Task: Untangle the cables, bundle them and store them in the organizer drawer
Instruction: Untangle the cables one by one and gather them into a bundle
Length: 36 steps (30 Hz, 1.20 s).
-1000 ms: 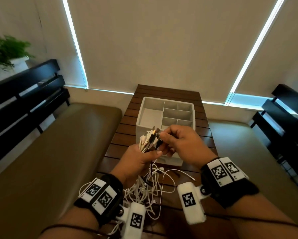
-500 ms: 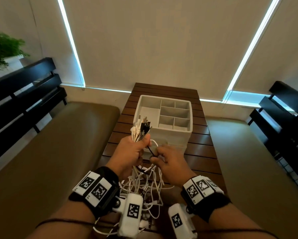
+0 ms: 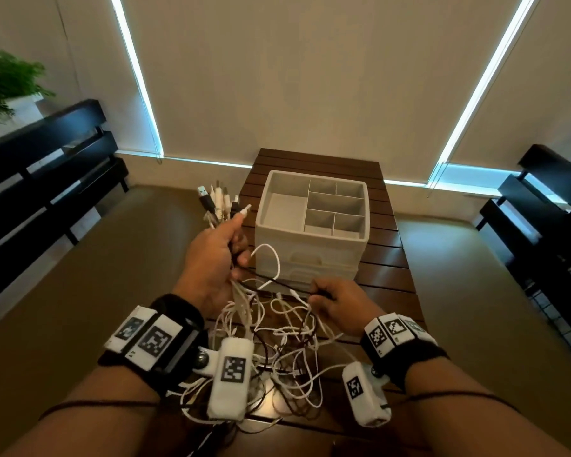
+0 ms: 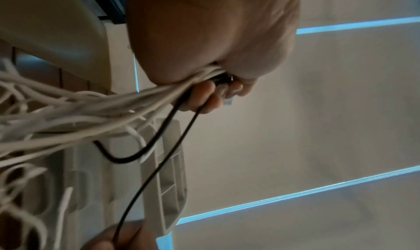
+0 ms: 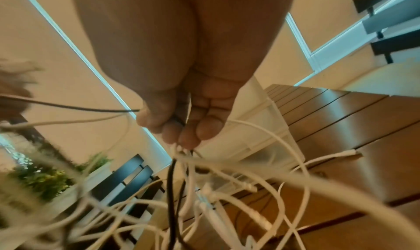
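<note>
My left hand (image 3: 223, 249) grips a bunch of white and black cables (image 3: 244, 311) just below their plugs (image 3: 216, 201), which stick up left of the organizer (image 3: 310, 222). The rest of the cables hang in a tangle (image 3: 287, 351) down to the table. A thin black cable (image 3: 277, 283) runs taut from my left fist to my right hand (image 3: 330, 301), which pinches it in front of the organizer's lower drawers (image 3: 305, 258). In the left wrist view the cable bundle (image 4: 141, 99) passes through the fist. The right wrist view shows fingertips (image 5: 188, 133) closed on the black cable (image 5: 90, 108).
The white organizer stands on a dark slatted wooden table (image 3: 386, 268), its top tray of compartments open and its drawers closed. Tan cushioned benches (image 3: 89, 278) flank the table, with black slatted backrests (image 3: 46, 159) on both sides. A green plant (image 3: 7, 80) stands far left.
My left hand has lifted the plug bunch up and to the left. My right hand has slid down and to the right along the black cable, drawing it taut away from the bunch.
</note>
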Available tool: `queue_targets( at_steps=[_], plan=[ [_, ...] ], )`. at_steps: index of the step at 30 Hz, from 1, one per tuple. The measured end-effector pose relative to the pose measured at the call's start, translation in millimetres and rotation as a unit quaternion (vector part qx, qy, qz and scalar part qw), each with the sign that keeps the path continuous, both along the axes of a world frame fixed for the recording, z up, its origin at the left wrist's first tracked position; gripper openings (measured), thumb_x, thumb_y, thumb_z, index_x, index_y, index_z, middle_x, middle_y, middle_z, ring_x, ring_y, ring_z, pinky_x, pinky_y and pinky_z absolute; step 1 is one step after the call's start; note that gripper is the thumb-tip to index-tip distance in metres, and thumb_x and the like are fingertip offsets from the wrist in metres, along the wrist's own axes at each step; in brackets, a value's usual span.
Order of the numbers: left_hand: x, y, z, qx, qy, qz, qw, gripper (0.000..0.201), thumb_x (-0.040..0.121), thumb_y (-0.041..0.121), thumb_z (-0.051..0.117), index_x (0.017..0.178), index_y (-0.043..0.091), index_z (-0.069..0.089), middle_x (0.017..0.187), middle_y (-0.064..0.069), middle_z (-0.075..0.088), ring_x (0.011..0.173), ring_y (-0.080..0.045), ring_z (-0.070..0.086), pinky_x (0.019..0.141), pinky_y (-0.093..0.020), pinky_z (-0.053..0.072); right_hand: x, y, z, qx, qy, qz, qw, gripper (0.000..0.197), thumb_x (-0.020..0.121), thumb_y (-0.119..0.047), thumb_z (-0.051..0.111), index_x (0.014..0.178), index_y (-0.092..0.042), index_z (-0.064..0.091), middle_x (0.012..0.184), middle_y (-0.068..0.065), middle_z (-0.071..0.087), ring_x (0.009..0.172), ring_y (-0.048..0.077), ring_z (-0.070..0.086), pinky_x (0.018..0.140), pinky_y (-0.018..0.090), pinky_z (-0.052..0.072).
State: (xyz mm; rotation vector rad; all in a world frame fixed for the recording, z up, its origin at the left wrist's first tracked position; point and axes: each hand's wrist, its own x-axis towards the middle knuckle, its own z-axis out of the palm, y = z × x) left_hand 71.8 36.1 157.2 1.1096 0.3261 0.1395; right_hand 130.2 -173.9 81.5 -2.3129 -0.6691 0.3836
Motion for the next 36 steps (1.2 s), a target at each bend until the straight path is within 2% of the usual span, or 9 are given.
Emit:
queue_targets(
  at_steps=[6, 13, 16, 18, 21, 25, 28, 31, 36],
  plan=[
    [-10.5, 27.6, 37.7, 0.374, -0.066, 0.100, 0.919, 0.036, 0.095, 0.022, 0.054, 0.060, 0.021, 0.049, 0.045, 0.011, 0.047, 0.044, -0.001, 0.042, 0.049, -0.019, 0.035, 16.4, -9.5, 12.2, -0.035, -0.039, -0.003, 0.999, 0.019, 0.091, -0.017, 0.059, 0.077, -0.029, 0.055, 0.074, -0.006, 0.062, 0.069, 0.008, 0.057, 0.064, 0.023, 0.046],
    [-5.9, 45.5, 46.7, 0.054, -0.161, 0.063, 0.983, 0.038, 0.097, 0.031, 0.052, 0.060, 0.025, 0.048, 0.049, 0.008, 0.031, 0.043, -0.008, 0.030, 0.048, -0.024, 0.039, 11.8, -5.2, 12.6, -0.046, -0.053, -0.015, 0.997, 0.016, 0.092, -0.015, 0.057, 0.081, -0.026, 0.053, 0.081, -0.005, 0.063, 0.077, 0.013, 0.060, 0.067, 0.025, 0.047],
    [-9.2, 50.4, 58.3, 0.071, -0.168, 0.037, 0.983, 0.041, 0.098, 0.033, 0.048, 0.059, 0.025, 0.039, 0.048, 0.009, 0.026, 0.039, -0.008, 0.022, 0.038, -0.020, 0.026, 5.8, -7.7, 4.1, -0.088, -0.032, -0.008, 0.996, 0.009, 0.091, -0.014, 0.057, 0.083, -0.018, 0.056, 0.083, 0.002, 0.065, 0.078, 0.019, 0.062, 0.068, 0.029, 0.049],
    [-13.1, 48.1, 61.9, 0.232, -0.141, 0.092, 0.958, 0.038, 0.094, 0.032, 0.054, 0.059, 0.023, 0.044, 0.046, 0.009, 0.031, 0.038, -0.010, 0.025, 0.040, -0.021, 0.025, 7.8, -10.4, 5.4, -0.035, -0.034, -0.069, 0.996, 0.009, 0.090, -0.014, 0.057, 0.082, -0.017, 0.058, 0.082, 0.002, 0.067, 0.076, 0.018, 0.063, 0.066, 0.027, 0.048],
    [-13.9, 26.2, 56.8, 0.502, -0.056, 0.124, 0.854, 0.027, 0.088, 0.031, 0.066, 0.067, 0.020, 0.056, 0.053, 0.007, 0.045, 0.041, -0.005, 0.041, 0.038, -0.020, 0.037, 9.0, -3.1, 19.0, 0.039, -0.032, -0.085, 0.995, 0.016, 0.091, -0.013, 0.059, 0.077, -0.020, 0.059, 0.077, 0.002, 0.070, 0.067, 0.008, 0.062, 0.059, 0.019, 0.044],
    [-9.2, -13.4, 26.8, 0.423, -0.028, -0.024, 0.906, 0.020, 0.076, 0.029, 0.080, 0.076, 0.015, 0.066, 0.063, 0.004, 0.061, 0.048, 0.004, 0.056, 0.044, -0.007, 0.039, 6.8, 14.5, 47.6, -0.001, -0.046, -0.049, 0.998, 0.020, 0.089, -0.015, 0.062, 0.071, -0.022, 0.059, 0.071, 0.003, 0.071, 0.059, 0.006, 0.063, 0.057, 0.020, 0.048],
    [-0.5, -30.8, 5.8, 0.459, -0.013, -0.098, 0.883, 0.038, 0.063, 0.040, 0.087, 0.090, 0.018, 0.069, 0.076, 0.005, 0.067, 0.061, 0.001, 0.061, 0.053, -0.014, 0.047, 4.0, 26.3, 63.0, -0.108, -0.093, 0.028, 0.989, 0.012, 0.089, -0.013, 0.058, 0.078, -0.018, 0.058, 0.079, 0.000, 0.066, 0.072, 0.016, 0.061, 0.064, 0.024, 0.048],
    [7.2, -39.2, -2.5, 0.465, -0.023, -0.090, 0.880, 0.045, 0.065, 0.042, 0.085, 0.100, 0.017, 0.070, 0.085, 0.004, 0.071, 0.076, -0.004, 0.066, 0.062, -0.018, 0.051, -1.1, 30.3, 67.7, -0.143, -0.105, 0.087, 0.980, 0.008, 0.090, -0.013, 0.054, 0.097, -0.013, 0.058, 0.088, 0.003, 0.059, 0.081, 0.020, 0.056, 0.070, 0.027, 0.045],
    [14.4, -32.8, -1.9, 0.354, -0.031, 0.015, 0.935, 0.013, 0.075, 0.010, 0.080, 0.079, 0.010, 0.068, 0.072, -0.001, 0.068, 0.069, -0.012, 0.065, 0.063, -0.024, 0.052, 0.6, 29.0, 54.0, -0.111, -0.077, 0.103, 0.986, 0.005, 0.091, -0.016, 0.058, 0.096, -0.015, 0.059, 0.085, -0.003, 0.060, 0.077, 0.012, 0.055, 0.069, 0.025, 0.045]
  ],
)
